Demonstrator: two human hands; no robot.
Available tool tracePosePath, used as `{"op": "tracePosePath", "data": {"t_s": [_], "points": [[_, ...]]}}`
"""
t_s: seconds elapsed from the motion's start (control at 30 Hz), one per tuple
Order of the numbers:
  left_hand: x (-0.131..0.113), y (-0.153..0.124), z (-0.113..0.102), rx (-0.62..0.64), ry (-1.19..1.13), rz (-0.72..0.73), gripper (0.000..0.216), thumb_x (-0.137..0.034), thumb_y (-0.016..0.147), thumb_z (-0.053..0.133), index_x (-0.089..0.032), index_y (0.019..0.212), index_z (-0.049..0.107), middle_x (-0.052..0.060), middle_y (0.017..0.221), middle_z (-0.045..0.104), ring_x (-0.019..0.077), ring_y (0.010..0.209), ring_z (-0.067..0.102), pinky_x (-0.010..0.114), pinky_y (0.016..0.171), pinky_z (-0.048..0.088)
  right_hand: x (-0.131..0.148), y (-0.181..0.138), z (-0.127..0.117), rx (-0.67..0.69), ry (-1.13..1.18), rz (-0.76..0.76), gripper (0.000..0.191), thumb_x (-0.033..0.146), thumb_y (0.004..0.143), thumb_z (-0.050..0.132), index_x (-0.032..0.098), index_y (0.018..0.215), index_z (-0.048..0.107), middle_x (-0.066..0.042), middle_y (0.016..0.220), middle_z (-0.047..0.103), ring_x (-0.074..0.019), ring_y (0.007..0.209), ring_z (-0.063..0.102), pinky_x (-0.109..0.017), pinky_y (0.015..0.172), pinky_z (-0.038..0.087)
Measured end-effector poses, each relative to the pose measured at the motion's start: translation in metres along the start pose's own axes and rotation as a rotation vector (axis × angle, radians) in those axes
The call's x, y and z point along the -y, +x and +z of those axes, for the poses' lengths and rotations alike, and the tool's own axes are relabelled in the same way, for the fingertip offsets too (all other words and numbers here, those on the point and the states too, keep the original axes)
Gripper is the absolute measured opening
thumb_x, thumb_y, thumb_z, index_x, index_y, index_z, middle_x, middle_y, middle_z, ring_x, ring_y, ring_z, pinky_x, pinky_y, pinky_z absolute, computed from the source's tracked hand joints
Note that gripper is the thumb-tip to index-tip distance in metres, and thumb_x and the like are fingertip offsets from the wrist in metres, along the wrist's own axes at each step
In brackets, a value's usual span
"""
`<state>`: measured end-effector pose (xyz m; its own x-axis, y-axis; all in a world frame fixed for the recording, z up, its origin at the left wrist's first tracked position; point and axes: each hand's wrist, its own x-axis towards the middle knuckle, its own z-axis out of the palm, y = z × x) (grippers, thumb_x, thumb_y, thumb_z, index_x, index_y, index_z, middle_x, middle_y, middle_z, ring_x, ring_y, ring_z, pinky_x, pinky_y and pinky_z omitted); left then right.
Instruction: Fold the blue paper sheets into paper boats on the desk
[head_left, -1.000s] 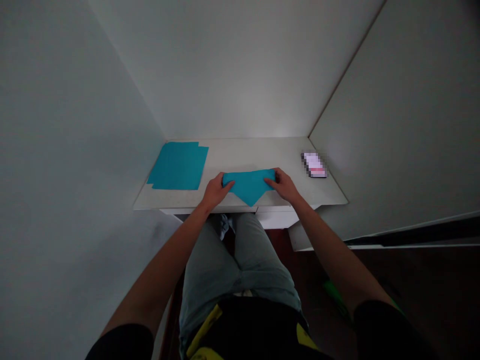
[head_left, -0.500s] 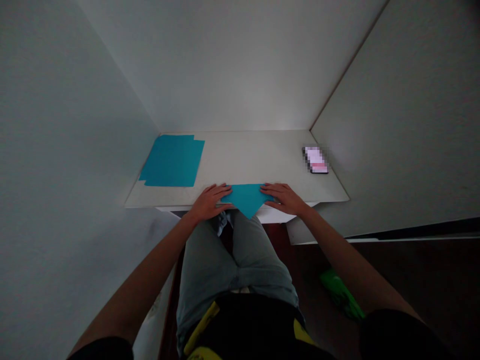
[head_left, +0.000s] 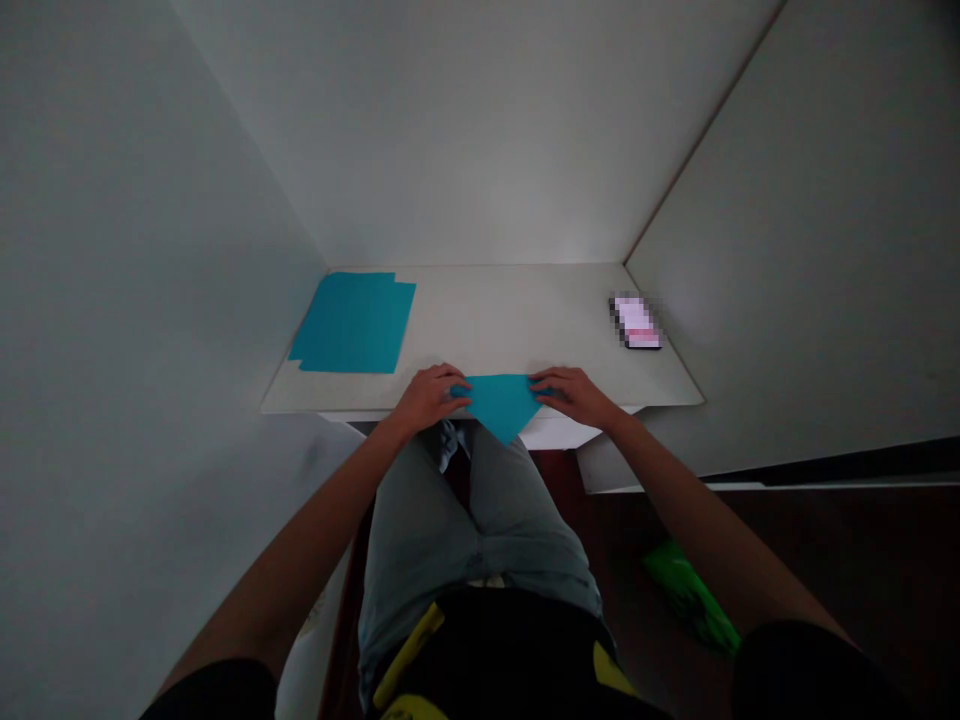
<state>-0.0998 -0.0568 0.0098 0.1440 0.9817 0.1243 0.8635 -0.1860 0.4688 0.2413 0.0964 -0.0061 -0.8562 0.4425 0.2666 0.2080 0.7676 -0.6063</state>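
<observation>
A blue sheet of paper [head_left: 501,402], folded into a triangle, lies at the front edge of the white table, its point hanging over the edge toward me. At its left corner, my left hand [head_left: 433,396] is closed, thumb and fingers pinching the paper. My right hand [head_left: 576,394] pinches the right corner in the same way. Both corners are partly hidden under the fingers. The long straight edge of the triangle faces away from me, between the two hands.
Several blue sheets [head_left: 352,322] lie loosely stacked at the table's left. A phone [head_left: 636,322] with a lit screen rests at the right. The white table [head_left: 510,310] is bounded by walls at the back and sides. A green bag-like thing [head_left: 690,595] is on the floor at lower right.
My fingers were lying flatter over the paper's corners; now the thumbs have come in and both hands pinch them. The folded paper has shifted slightly toward me.
</observation>
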Motion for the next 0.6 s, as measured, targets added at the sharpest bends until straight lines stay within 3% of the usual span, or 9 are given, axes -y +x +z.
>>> {"op": "tracePosePath", "data": {"t_s": [0.17, 0.3, 0.43, 0.6], "points": [[0.005, 0.014, 0.002, -0.019, 0.054, -0.207, 0.063, -0.048, 0.079, 0.091, -0.023, 0.132, 0.07, 0.013, 0.134, 0.065, 0.034, 0.129, 0.061, 0.049, 0.109, 0.052, -0.009, 0.003, 0.008, -0.073, -0.119, 0.087, 0.049, 0.06, 0.1, 0.065, 0.031, 0.138, 0.073, -0.014, 0.142, 0.069, -0.0377, 0.129, 0.064, -0.06, 0.111, 0.049], [0.009, 0.02, 0.002, 0.031, 0.025, -0.283, 0.058, -0.052, 0.073, 0.093, -0.023, 0.118, 0.072, 0.012, 0.131, 0.064, 0.034, 0.125, 0.064, 0.048, 0.106, 0.054, -0.02, 0.005, 0.007, -0.078, -0.135, 0.129, 0.065, 0.067, 0.093, 0.071, 0.03, 0.146, 0.068, -0.017, 0.14, 0.065, -0.0408, 0.129, 0.06, -0.064, 0.112, 0.048], [0.005, 0.023, 0.002, 0.037, 0.015, -0.332, 0.055, -0.052, 0.068, 0.095, -0.023, 0.108, 0.072, 0.012, 0.126, 0.068, 0.0347, 0.119, 0.067, 0.048, 0.101, 0.055, -0.026, 0.006, 0.005, -0.071, -0.106, 0.155, 0.064, 0.066, 0.09, 0.075, 0.033, 0.145, 0.068, -0.016, 0.137, 0.063, -0.0412, 0.129, 0.059, -0.065, 0.114, 0.047], [0.0, 0.02, -0.001, 0.081, -0.125, -0.374, 0.055, -0.046, 0.074, 0.092, -0.027, 0.12, 0.07, 0.005, 0.115, 0.078, 0.0284, 0.105, 0.073, 0.044, 0.099, 0.053, -0.03, 0.007, 0.005, -0.074, -0.097, 0.167, 0.062, 0.063, 0.088, 0.079, 0.031, 0.14, 0.069, -0.016, 0.135, 0.062, -0.0408, 0.13, 0.058, -0.065, 0.115, 0.047]]}}
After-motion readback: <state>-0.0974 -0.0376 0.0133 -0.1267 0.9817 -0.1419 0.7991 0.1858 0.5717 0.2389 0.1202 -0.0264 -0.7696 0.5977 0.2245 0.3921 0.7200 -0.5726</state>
